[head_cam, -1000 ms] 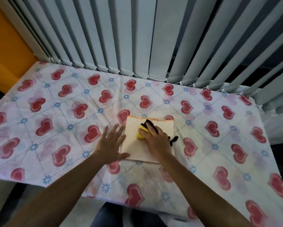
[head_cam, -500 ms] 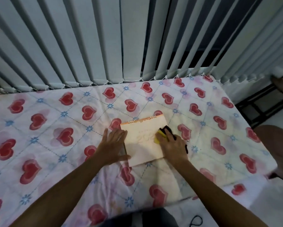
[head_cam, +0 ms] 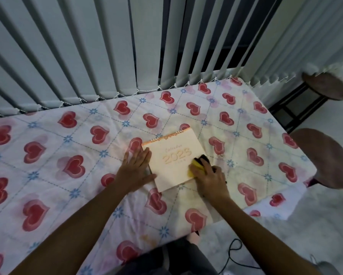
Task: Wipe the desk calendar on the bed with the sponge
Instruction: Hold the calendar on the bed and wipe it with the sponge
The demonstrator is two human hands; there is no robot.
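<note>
A cream desk calendar [head_cam: 174, 155] with an orange spiral top edge and "2023" on its cover lies flat on the bed [head_cam: 67, 159], which has a heart-patterned sheet. My left hand [head_cam: 135, 167] rests flat with fingers spread on the calendar's left edge. My right hand [head_cam: 210, 177] grips a yellow and black sponge [head_cam: 196, 165] and presses it on the calendar's lower right corner. Most of the sponge is hidden under my fingers.
Grey vertical blinds [head_cam: 107, 56] hang along the bed's far side. Two round brown stools [head_cam: 325, 155] [head_cam: 325, 86] stand to the right of the bed. A black cable [head_cam: 234, 253] lies on the floor by the bed's near edge.
My right hand has slid the sponge from the calendar's upper middle to its lower right corner. The view has swung right, bringing the stools into sight. My left hand stays on the left edge.
</note>
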